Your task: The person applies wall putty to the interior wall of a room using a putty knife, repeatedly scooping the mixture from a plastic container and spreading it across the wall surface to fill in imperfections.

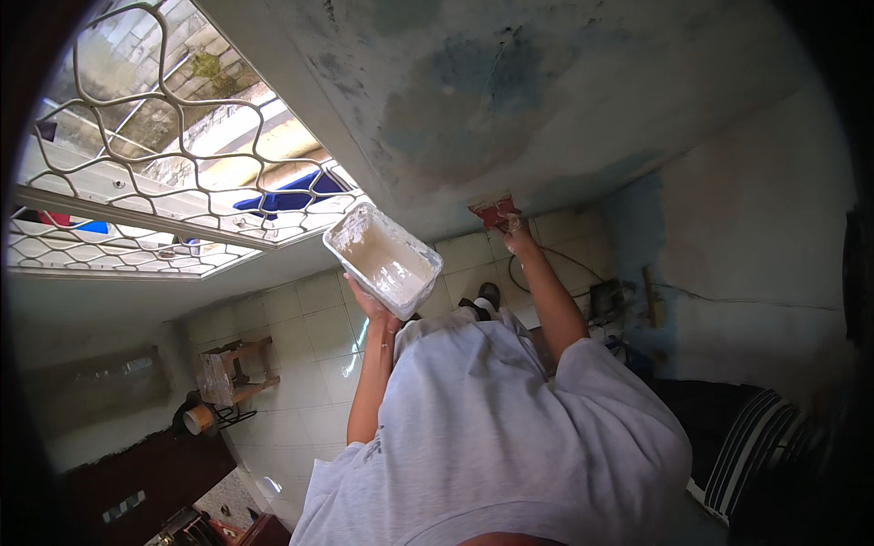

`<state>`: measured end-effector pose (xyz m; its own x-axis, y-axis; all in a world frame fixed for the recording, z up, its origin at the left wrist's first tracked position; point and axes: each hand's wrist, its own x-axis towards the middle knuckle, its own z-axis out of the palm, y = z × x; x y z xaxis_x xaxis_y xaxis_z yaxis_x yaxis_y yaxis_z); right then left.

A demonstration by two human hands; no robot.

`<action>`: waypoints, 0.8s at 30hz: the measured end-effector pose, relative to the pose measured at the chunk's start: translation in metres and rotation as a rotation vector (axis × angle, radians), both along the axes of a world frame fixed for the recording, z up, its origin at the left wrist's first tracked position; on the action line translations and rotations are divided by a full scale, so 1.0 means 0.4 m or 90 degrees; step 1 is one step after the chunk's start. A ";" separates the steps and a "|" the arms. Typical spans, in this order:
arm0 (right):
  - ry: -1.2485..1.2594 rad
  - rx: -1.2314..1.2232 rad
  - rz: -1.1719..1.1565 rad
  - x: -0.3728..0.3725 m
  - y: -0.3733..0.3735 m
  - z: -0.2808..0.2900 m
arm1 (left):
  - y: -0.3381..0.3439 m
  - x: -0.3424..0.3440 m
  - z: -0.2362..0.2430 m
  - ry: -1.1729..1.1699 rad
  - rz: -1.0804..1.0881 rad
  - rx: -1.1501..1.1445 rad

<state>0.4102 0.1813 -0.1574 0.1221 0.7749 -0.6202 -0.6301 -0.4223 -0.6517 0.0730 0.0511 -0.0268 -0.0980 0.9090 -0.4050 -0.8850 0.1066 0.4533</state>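
Note:
A white plastic tub [421, 297] is tilted in my left hand [371, 305], whose fingers grip it from beneath and the side. Wet, pale filler [387, 264] coats the bottom of the tub, and dried smears cover its walls. Higher and to the right, my right hand [517, 237] is closed on a red filling knife [493, 212] smeared with filler. Its blade is at the lower part of the patchy wall [455, 146]; whether it touches the wall I cannot tell. Blue-grey and pale patches mark that wall. Some filler sticks to my right fingers.
A window with a wavy metal grille [182, 136] opens at the upper left. On the tiled floor [305, 341] stands a small wooden stool [235, 371]. A cable [569, 257] curls past my right forearm towards dark items. Striped fabric [751, 423] lies at the lower right.

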 end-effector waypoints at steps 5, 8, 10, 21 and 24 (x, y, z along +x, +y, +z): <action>0.065 -0.002 -0.044 -0.024 0.056 -0.101 | -0.012 0.026 0.013 0.004 0.009 -0.010; 0.059 0.023 -0.029 -0.037 0.084 -0.039 | -0.017 0.051 0.033 -0.010 0.015 -0.021; 0.068 0.068 -0.063 -0.053 0.110 0.058 | -0.013 0.078 0.083 -0.015 0.020 -0.022; 0.258 0.350 0.043 0.016 0.164 0.872 | 0.021 0.133 0.034 -0.069 -0.039 0.017; 0.247 0.464 0.081 0.026 0.128 1.136 | 0.032 0.147 0.057 -0.027 -0.025 -0.034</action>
